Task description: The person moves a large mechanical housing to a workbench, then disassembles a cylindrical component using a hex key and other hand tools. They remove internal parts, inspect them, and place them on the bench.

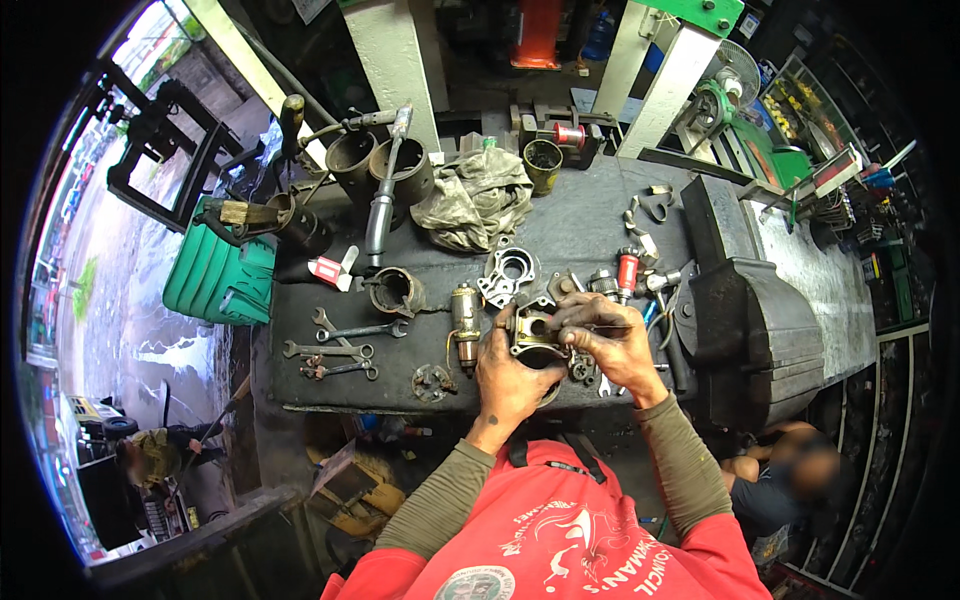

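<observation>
My left hand (508, 378) wraps round a metal housing (536, 328) with a yellowish inside, tilted up over the bench's near edge. Its thumb and fingers press on the casting's two sides. At the upper right of this housing, my right hand (618, 345) has its fingers drawn together in a pinch; what sits between the fingertips is too small to make out. Left of my hands stands a brass-coloured cylindrical part (465, 325) with a thin wire beside it. Just beyond the hands lies a grey casting (508, 272) with round openings.
Several wrenches (360, 331) lie at left, below a ring-shaped metal part (396, 291). Cloth (475, 200), dark metal cylinders (405, 175) and a can (542, 165) stand farther back. A red cylindrical piece (627, 272) and a black curved cover (755, 340) are at right. Another person (785, 480) crouches lower right.
</observation>
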### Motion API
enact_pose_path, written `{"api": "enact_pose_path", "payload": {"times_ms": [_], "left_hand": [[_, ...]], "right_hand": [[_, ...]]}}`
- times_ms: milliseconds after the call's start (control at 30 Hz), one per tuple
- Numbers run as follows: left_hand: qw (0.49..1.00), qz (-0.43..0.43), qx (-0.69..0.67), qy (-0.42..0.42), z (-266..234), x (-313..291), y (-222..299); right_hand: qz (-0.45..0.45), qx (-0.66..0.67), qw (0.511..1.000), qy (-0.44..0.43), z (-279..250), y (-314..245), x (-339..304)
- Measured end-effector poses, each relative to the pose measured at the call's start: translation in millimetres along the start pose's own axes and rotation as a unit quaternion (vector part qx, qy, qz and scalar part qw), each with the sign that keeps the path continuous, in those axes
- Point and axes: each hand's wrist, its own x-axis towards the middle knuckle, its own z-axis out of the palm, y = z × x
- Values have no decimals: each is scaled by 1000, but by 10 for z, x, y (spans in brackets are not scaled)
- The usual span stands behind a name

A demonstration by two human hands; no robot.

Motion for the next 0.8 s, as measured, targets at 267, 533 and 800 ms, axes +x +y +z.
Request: {"api": "enact_pose_path", "payload": {"times_ms": [267, 533, 800], "left_hand": [[1000, -12, -3, -6, 2, -5, 3], [1000, 0, 17, -2, -14, -10, 7], [1000, -2, 5, 2, -1, 1, 23]], "right_hand": [[-10, -23, 1000, 5, 19, -17, 17], [-7, 12, 1000, 18, 33, 19, 4], [-21, -45, 999, 22, 46, 8, -6]]}}
